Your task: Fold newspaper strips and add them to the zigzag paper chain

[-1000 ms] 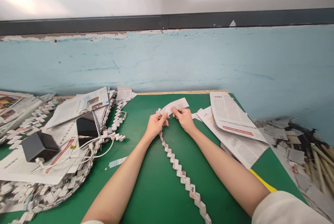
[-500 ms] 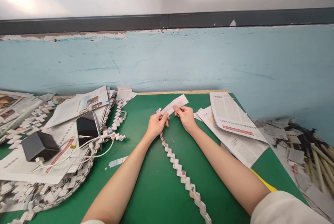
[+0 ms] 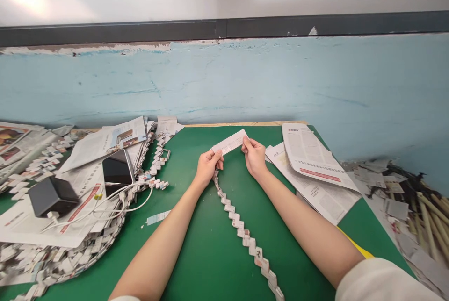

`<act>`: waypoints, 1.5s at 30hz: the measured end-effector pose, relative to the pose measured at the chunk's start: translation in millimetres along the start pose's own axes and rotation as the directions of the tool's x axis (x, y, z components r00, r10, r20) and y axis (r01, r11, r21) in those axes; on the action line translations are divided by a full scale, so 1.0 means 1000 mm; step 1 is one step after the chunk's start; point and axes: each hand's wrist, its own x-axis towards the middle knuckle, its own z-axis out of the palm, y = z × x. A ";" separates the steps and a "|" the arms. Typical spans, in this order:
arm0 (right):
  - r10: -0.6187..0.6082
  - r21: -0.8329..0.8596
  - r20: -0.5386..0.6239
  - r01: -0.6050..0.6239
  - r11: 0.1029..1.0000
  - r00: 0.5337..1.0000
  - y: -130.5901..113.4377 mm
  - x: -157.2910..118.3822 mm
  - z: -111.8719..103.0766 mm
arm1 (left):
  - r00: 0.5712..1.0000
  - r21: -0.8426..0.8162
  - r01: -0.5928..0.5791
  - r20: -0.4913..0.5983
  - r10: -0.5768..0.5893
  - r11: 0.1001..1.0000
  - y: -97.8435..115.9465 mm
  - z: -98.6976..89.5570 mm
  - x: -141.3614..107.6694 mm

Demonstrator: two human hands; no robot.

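A printed paper strip [image 3: 229, 143] is stretched between my two hands above the green table [image 3: 196, 226]. My left hand [image 3: 207, 166] pinches its left end, with the top of a folded-paper zigzag chain [image 3: 245, 240] at the same fingers. That chain runs down the table toward the front edge. My right hand [image 3: 254, 155] grips the strip's right end between thumb and fingers. How the chain's top end sits in my left fingers is partly hidden.
At left lie newspapers [image 3: 105, 144], a black box-shaped device [image 3: 53, 197], a phone [image 3: 118, 168], white cables and heaped paper chains. Folded newspapers [image 3: 312, 156] lie at right. Rolled paper sticks [image 3: 430, 221] are beyond the right edge.
My right hand has slid outward to the strip's right end. The strip is now more exposed between my hands and slightly lower at its right tip.
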 end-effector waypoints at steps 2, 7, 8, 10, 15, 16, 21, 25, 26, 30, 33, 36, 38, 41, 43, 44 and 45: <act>-0.001 0.023 -0.005 0.002 1.000 1.000 0.000 0.000 0.000 | 1.000 -0.029 0.001 0.000 -0.001 1.000 0.000 0.000 0.000; -0.004 0.035 -0.018 0.005 0.999 1.000 -0.003 -0.001 0.002 | 1.000 -0.089 0.012 0.008 -0.012 0.996 0.001 0.000 0.000; 0.002 0.031 -0.013 -0.002 1.000 1.000 -0.004 -0.001 0.002 | 1.000 -0.094 0.013 0.010 -0.012 0.996 0.001 0.000 0.000; 0.021 0.053 -0.004 -0.021 0.998 1.000 -0.006 -0.001 0.003 | 1.000 -0.091 0.010 0.009 -0.010 0.996 0.002 0.000 -0.001; 0.066 0.183 0.031 -0.070 0.981 0.997 -0.004 0.000 0.003 | 1.000 -0.110 0.017 0.004 -0.017 0.994 0.003 0.000 -0.002; 0.073 0.204 0.044 -0.081 0.976 0.996 -0.004 0.000 0.003 | 1.000 -0.118 0.021 0.010 -0.020 0.993 0.004 0.000 -0.002; 0.078 0.201 0.120 -0.102 0.974 0.990 -0.002 0.000 0.004 | 0.999 -0.104 -0.009 0.044 0.014 0.995 0.002 -0.002 -0.002; 0.059 0.171 0.119 -0.079 0.982 0.991 0.000 -0.001 0.004 | 0.999 -0.096 -0.047 -0.005 0.047 0.994 0.000 0.001 0.000; 0.054 0.173 0.118 -0.074 0.982 0.992 0.001 -0.001 0.004 | 0.998 -0.092 -0.055 -0.018 0.054 0.994 -0.001 0.002 0.000; 0.034 0.180 0.115 -0.054 0.982 0.993 0.004 -0.001 0.003 | 0.997 -0.099 -0.068 -0.028 0.066 0.993 0.000 0.004 0.002; 0.036 0.172 0.122 -0.057 0.983 0.992 0.005 -0.001 0.003 | 0.998 -0.134 -0.053 -0.022 0.050 0.990 0.000 0.003 0.002; 0.038 0.162 0.117 -0.056 0.985 0.992 0.006 0.000 0.003 | 0.999 -0.172 -0.035 -0.026 0.031 0.985 0.001 0.001 0.002; 0.038 0.156 0.115 -0.056 0.986 0.993 0.007 0.000 0.002 | 0.999 -0.194 -0.020 -0.033 0.014 0.981 0.001 0.001 0.003; 0.045 0.144 0.124 -0.063 0.988 0.991 0.007 -0.001 0.002 | 0.999 -0.221 -0.001 -0.048 -0.010 0.975 0.002 0.000 0.003; 0.053 0.135 0.128 -0.070 0.988 0.990 0.006 -0.001 0.003 | 0.998 -0.230 0.000 -0.055 -0.013 0.973 0.002 0.000 0.003; 0.056 0.133 0.127 -0.073 0.988 0.990 0.006 -0.001 0.003 | 0.998 -0.231 -0.001 -0.057 -0.013 0.973 0.003 0.000 0.003; 0.057 0.135 0.125 -0.074 0.988 0.991 0.006 -0.001 0.003 | 0.998 -0.232 -0.003 -0.056 -0.011 0.973 0.004 0.000 0.003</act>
